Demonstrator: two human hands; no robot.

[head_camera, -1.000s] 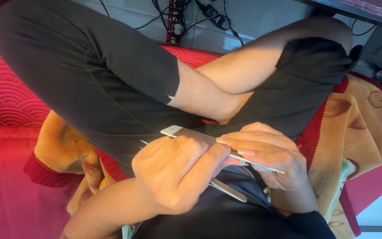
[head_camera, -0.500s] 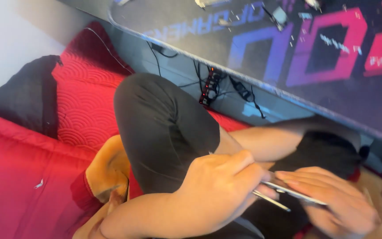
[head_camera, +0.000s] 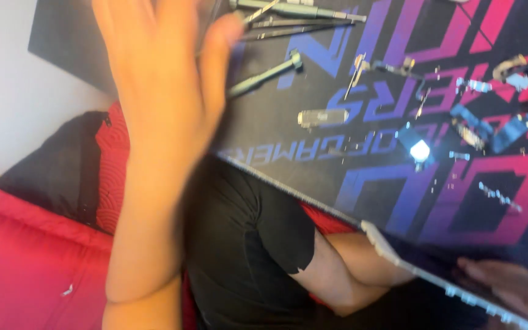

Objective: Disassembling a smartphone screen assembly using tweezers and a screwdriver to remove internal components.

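Black desk mat with purple and pink lettering filled the upper right of the frame. A flat grey panel was held at lower right by the right hand. The blurred left hand was raised at upper left, fingers spread and empty, near a grey screwdriver.

Dark worktop mat with pink-purple lettering; slim metal tools at its top edge, small loose parts right of them.
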